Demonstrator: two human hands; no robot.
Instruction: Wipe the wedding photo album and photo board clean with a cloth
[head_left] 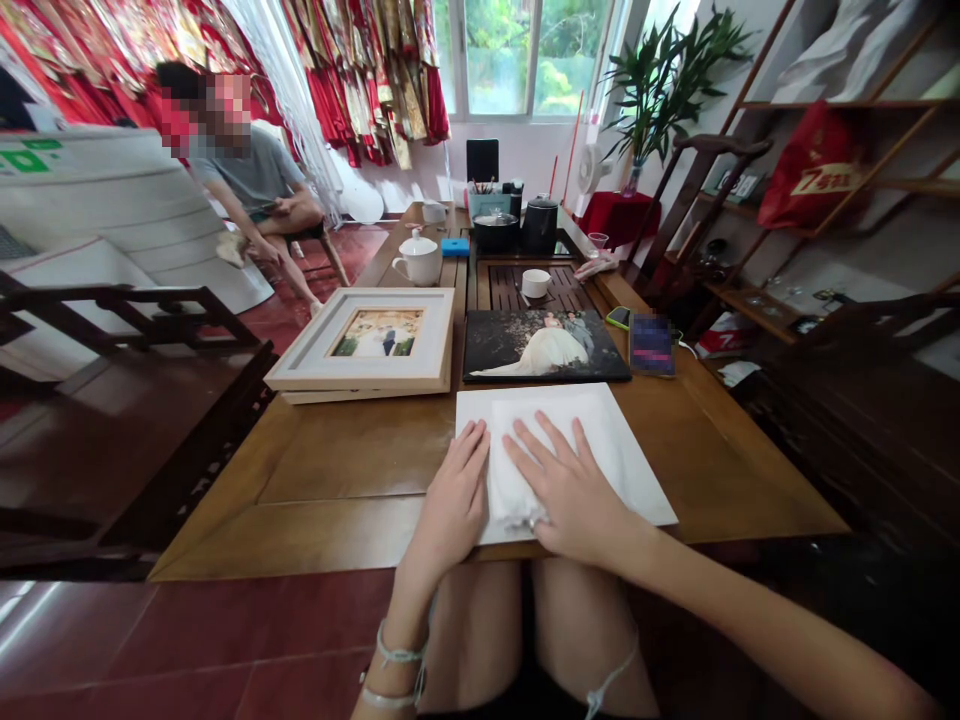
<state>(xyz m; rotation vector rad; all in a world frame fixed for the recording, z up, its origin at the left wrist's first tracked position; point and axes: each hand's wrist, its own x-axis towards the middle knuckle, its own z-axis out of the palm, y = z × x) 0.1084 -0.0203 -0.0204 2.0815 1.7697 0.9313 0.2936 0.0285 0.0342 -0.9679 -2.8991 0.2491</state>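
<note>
A white rectangular board point(645, 497) lies at the table's front edge, with a folded white cloth or soft wrap point(600, 425) on top of it. My right hand point(574, 490) rests flat on the white wrap, fingers spread and holding nothing. Along the board's left edge, my left hand point(454, 490) lies with its fingers stretched out close together, touching the edge. Near my right thumb, the wrap's front end is crumpled; a small shiny spot there is too small to name.
Beyond the board lies a wedding photo panel point(544, 345), with a phone point(652, 345) to its right. Framed photos point(360, 340) are stacked at left. A white lidded cup point(418, 260), a small white bowl point(535, 284) and a black kettle point(540, 225) stand farther back. A person point(255, 180) sits at left.
</note>
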